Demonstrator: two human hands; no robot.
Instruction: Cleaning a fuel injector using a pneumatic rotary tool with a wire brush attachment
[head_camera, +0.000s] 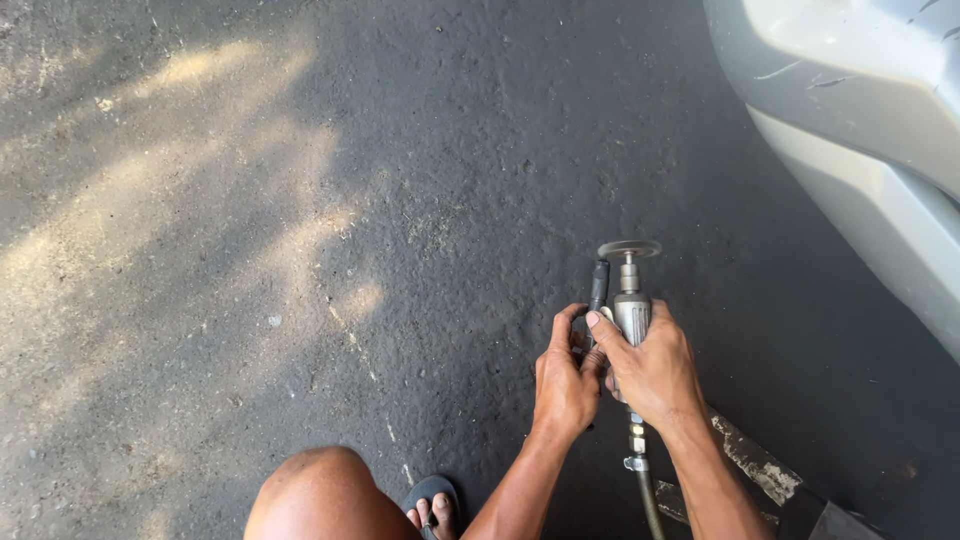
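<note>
My right hand (652, 368) is wrapped around the metal body of a small air-powered grinder (629, 300), which points away from me with a round disc (629, 249) at its tip. My left hand (565, 375) grips the tool's left side, fingers on a black lever or tube (599, 285) beside the body. A hose (646, 490) with metal fittings runs from the tool's rear down between my forearms. Both hands hover low over dark asphalt (400, 200).
A silver car body panel (860, 120) fills the upper right corner. My bare knee (315, 495) and a foot in a dark sandal (432, 510) are at the bottom. A flat scuffed board (755, 462) lies on the ground at lower right. Sunlit patches mark the left ground.
</note>
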